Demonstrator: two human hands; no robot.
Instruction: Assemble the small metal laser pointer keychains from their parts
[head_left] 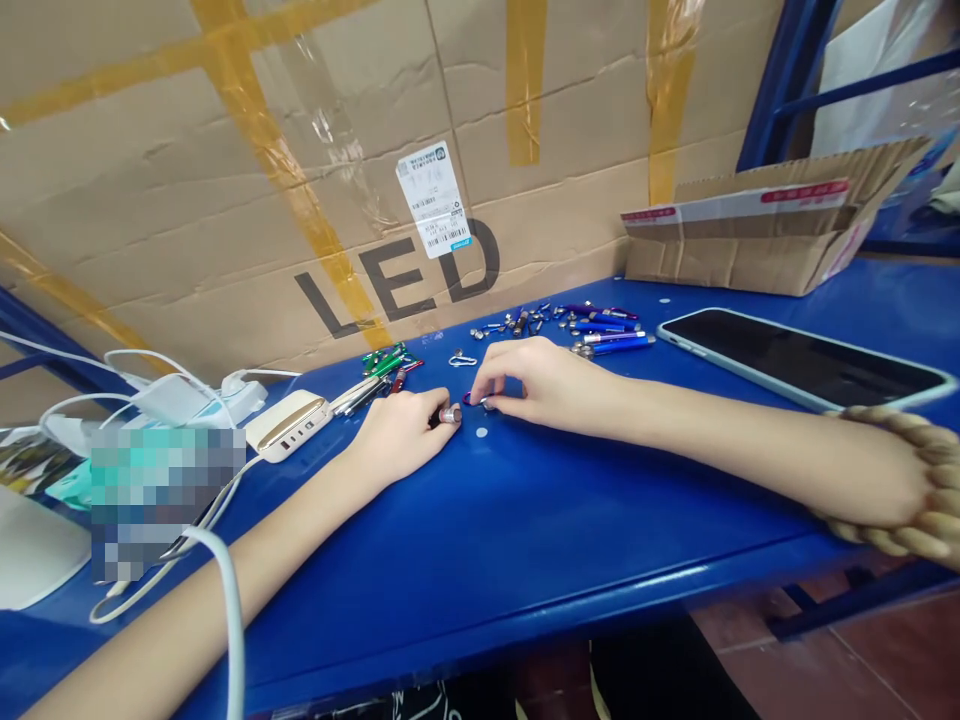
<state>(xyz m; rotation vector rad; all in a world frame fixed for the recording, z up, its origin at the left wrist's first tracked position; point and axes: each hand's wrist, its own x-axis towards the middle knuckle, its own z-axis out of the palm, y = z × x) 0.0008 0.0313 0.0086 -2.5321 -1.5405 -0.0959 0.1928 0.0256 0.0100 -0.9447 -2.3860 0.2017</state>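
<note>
Currently, I am looking down through the head camera at both hands over a blue table (525, 560). The left hand (401, 432) is gripping a short silver-ended cylinder (450, 414) between thumb and fingers, its end poking out toward the right hand (536, 375). That one is holding its fingers curled down, and a small purple-blue loop (468, 398) is lying right at the fingertips; I am not managing to tell whether they are pinching it or only touching it. Just beyond the gap between the hands, a white clip (463, 361) is lying on the table. Green pieces (386, 362) are bunching behind the left hand, near a white-and-gold multi-port charger (289, 425), while blue tubes (628, 344) are lying scattered behind the right hand. Farther right, a phone (802, 350) is lying screen up
</note>
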